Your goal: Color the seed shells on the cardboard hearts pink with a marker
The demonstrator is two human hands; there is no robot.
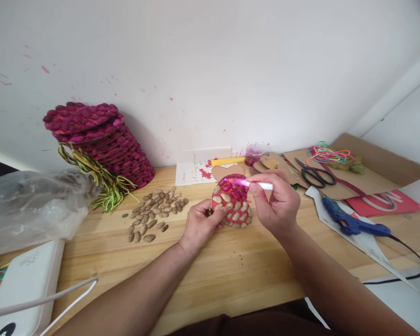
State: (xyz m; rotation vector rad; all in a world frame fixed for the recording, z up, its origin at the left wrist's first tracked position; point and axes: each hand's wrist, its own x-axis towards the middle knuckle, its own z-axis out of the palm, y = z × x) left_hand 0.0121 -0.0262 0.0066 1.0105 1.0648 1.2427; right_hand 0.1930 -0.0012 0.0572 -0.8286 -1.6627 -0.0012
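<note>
My left hand (201,226) grips the lower left edge of a red oval piece (226,187) and holds it tilted up above the table. Rows of brown speckled seeds or nuts cover this piece; the upper ones are wet with magenta paint, the lower ones bare brown. Pinched in my right hand (278,200) is a white-handled paintbrush (262,185), its pink tip against the painted upper part. Loose brown seeds (154,207) lie to the left of my left hand. Behind the piece stands a clear cup of magenta paint (254,156).
A stack of magenta seed-covered pieces (115,144) with green cords leans at back left, beside a plastic bag (35,200) and white power bank (31,275). At right lie scissors (317,175), a blue glue gun (357,224) with its cable, and an open cardboard box (388,163).
</note>
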